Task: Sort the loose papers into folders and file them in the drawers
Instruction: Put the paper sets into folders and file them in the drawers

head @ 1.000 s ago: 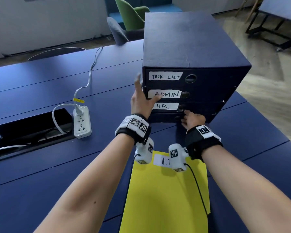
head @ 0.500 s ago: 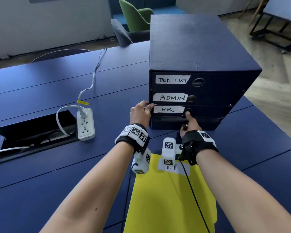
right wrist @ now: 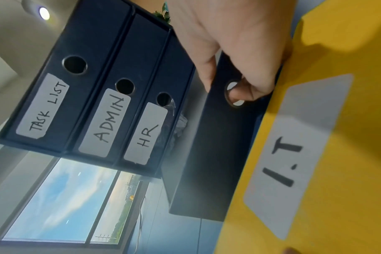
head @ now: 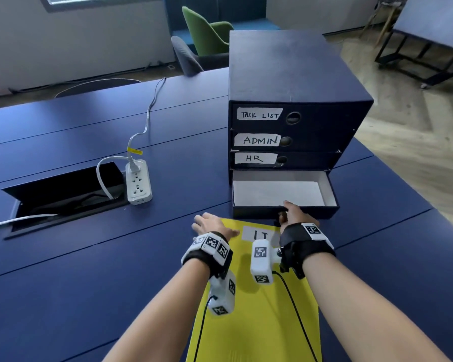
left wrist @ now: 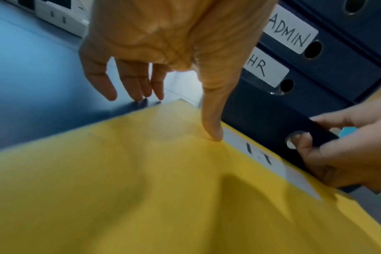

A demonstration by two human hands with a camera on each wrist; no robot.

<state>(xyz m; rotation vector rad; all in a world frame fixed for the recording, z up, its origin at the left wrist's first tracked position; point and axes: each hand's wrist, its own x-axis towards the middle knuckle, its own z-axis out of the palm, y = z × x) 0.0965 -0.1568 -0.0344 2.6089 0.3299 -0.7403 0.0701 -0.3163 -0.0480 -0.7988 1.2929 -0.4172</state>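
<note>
A dark blue drawer box [head: 293, 74] stands on the table, its drawers labelled TASK LIST, ADMIN and HR. The bottom drawer [head: 259, 212] is pulled out, with white paper [head: 277, 192] lying in it. My right hand [head: 294, 214] grips that drawer's front, a finger hooked through its round hole [right wrist: 234, 94]. A yellow folder [head: 256, 304] marked I.T lies flat just in front of the drawer. My left hand [head: 209, 224] rests over the folder's far left corner, fingers straight, thumb [left wrist: 211, 123] pressing the folder near its label [left wrist: 263, 158].
A white power strip [head: 137, 182] with its cable lies left of the box, beside an open cable hatch [head: 60, 194] in the blue table. Chairs stand beyond the table's far edge. Wooden floor and another table's frame are off to the right.
The bottom drawer has been pulled out toward me by my right hand. My left hand has come off the box's front corner and down onto the yellow folder.
</note>
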